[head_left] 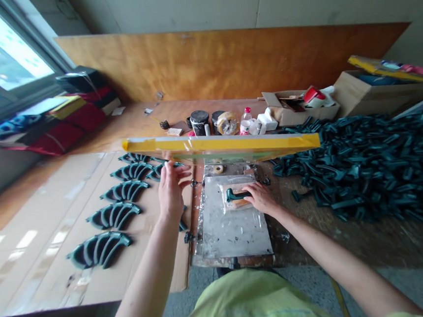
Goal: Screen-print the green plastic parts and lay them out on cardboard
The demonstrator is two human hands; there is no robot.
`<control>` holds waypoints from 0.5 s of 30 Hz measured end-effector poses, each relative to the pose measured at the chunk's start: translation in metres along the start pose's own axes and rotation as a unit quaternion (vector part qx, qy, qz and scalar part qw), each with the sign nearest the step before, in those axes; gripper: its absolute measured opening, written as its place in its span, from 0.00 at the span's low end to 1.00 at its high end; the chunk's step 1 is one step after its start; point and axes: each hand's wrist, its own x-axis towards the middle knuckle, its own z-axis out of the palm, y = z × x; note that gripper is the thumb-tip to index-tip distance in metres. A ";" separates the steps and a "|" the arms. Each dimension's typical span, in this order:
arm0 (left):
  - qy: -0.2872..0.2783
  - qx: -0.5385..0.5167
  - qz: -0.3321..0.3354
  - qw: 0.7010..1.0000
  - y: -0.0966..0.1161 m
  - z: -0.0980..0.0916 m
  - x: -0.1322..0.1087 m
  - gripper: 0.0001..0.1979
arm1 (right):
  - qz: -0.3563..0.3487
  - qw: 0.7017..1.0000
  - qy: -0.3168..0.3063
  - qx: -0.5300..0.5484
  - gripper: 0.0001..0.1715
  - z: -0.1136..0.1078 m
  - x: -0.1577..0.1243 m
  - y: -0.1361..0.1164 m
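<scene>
A screen-printing frame edged with yellow tape is raised, tilted, above a grey metal base plate. My left hand is up at the left part of its near edge, fingers apart and slightly blurred; whether they touch the frame I cannot tell. On the plate, my right hand has its fingertips on one end of a dark green plastic handle. That handle lies on a small tan holder wrapped in clear film.
Fanned groups of green handles lie on cardboard at left. A large heap of similar handles covers the right side. Behind the frame stand black tubs, tape rolls, a bottle and cardboard boxes.
</scene>
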 end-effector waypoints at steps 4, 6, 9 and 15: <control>-0.144 0.067 -0.291 0.944 -0.066 0.003 -0.068 0.31 | -0.013 0.999 0.032 0.010 0.04 0.001 -0.014 -0.047; -0.137 0.037 -0.359 0.923 -0.093 0.002 -0.098 0.27 | -0.082 0.996 0.017 0.021 0.06 0.005 -0.022 -0.070; -0.058 0.007 -0.360 0.931 -0.113 -0.016 -0.108 0.21 | -0.156 0.986 -0.014 0.049 0.16 0.005 -0.035 -0.066; 0.069 0.272 -0.259 0.924 -0.105 -0.130 -0.059 0.29 | 0.201 0.970 0.046 -0.132 0.29 -0.026 -0.081 0.112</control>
